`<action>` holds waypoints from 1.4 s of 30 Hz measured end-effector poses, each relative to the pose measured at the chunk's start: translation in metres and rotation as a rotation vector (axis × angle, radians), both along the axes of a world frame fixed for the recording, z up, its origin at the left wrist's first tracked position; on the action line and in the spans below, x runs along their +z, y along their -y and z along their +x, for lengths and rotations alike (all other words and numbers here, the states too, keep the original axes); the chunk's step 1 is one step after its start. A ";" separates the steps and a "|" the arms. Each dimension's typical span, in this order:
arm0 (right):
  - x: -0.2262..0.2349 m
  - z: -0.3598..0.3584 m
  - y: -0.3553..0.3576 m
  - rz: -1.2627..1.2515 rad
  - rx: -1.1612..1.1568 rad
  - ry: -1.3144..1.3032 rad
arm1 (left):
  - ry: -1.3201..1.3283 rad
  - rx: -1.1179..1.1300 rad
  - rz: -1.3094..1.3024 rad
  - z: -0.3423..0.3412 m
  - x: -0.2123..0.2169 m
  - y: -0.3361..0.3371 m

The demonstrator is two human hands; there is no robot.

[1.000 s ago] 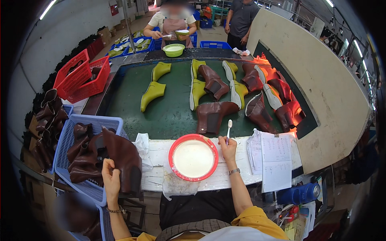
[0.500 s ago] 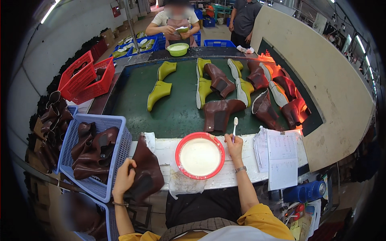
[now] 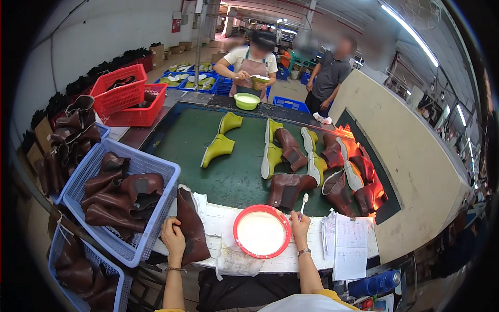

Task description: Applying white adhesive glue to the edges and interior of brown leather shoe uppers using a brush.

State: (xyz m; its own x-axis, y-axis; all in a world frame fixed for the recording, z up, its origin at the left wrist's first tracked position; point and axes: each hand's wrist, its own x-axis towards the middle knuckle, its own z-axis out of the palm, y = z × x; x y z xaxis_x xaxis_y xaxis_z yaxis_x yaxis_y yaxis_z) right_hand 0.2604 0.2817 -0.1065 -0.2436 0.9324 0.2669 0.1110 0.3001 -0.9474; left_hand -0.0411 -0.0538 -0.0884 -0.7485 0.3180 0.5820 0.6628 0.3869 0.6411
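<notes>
My left hand (image 3: 173,239) grips the edge of a dark brown leather boot upper (image 3: 191,231), which stands at the left end of the white bench, beside the blue crate. Its lower part reaches over the bench's front edge. Between the fingers of my right hand (image 3: 300,228) is the thin handle of a small brush (image 3: 305,199), white head up, just right of a red bowl (image 3: 288,231) of white liquid. The bowl sits on the bench, with a stained cloth (image 3: 236,260) in front of it. A white piece (image 3: 200,202) lies behind the upper.
Yellow-green shoes (image 3: 217,150) and brown boots (image 3: 285,191) lie on a green conveyor belt (image 3: 176,140), some under an orange glow at right. A blue crate (image 3: 174,174) holds brown uppers. Papers (image 3: 349,242) lie at right. Across the belt a co-worker (image 3: 249,67) handles a green shoe.
The view has tilted up, showing more of the room. My left hand has shifted with the boot upper, which now stands more upright. My right hand still holds the brush near the bowl.
</notes>
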 end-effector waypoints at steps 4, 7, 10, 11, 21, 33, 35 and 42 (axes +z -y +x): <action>-0.005 0.000 -0.008 0.010 0.001 -0.017 | 0.061 -0.022 0.140 0.001 -0.001 -0.004; -0.004 0.001 -0.011 0.030 -0.013 0.058 | 0.185 -0.020 0.267 0.003 0.000 -0.008; -0.006 -0.007 -0.007 0.080 -0.035 0.028 | 0.193 -0.020 0.290 -0.001 -0.008 0.000; -0.004 -0.010 -0.002 0.060 -0.018 0.029 | 0.166 -0.011 0.279 -0.003 -0.010 0.004; 0.000 0.000 -0.002 0.023 -0.058 0.090 | 0.128 0.033 0.305 0.003 -0.014 0.001; 0.002 0.001 -0.001 0.008 -0.029 0.021 | 0.090 0.052 0.184 -0.002 -0.017 -0.004; 0.006 0.002 0.000 -0.006 -0.035 0.036 | 0.120 0.092 0.196 -0.004 -0.021 -0.002; -0.007 0.001 -0.005 0.041 -0.075 0.065 | 0.175 -0.004 0.356 -0.005 -0.025 0.001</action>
